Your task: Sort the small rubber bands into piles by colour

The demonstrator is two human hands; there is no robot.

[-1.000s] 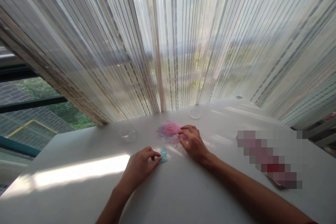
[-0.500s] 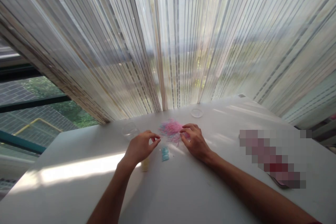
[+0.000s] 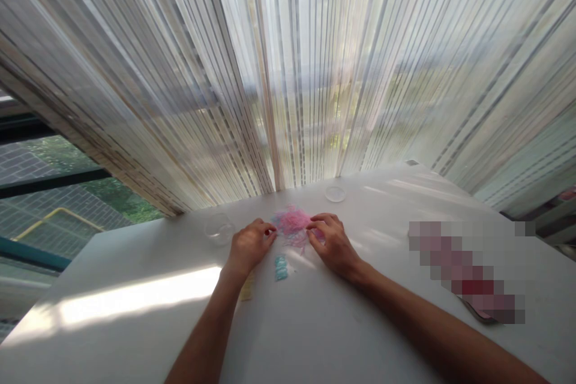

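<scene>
A loose heap of pink and pale blue shreds (image 3: 292,221) lies on the white table (image 3: 297,324). My left hand (image 3: 252,245) is at its left edge, thumb and fingertips close together; what they pinch, if anything, is too small to make out. On the heap's right side, my right hand (image 3: 332,241) has its curled fingers at the pink strands. A small light-blue packet (image 3: 281,267) lies just in front of the heap. Beside my left wrist, a yellowish strip (image 3: 246,288) is partly covered by the arm.
A clear round container (image 3: 219,228) stands left of my left hand. Behind the heap lies a clear round lid (image 3: 335,194). A blurred-out pinkish object (image 3: 463,270) is on the right. A striped sheer curtain (image 3: 288,72) hangs along the far table edge.
My left hand has moved right, up to the heap's left edge. My right hand has stayed nearly in place at the strands. The view has shifted slightly.
</scene>
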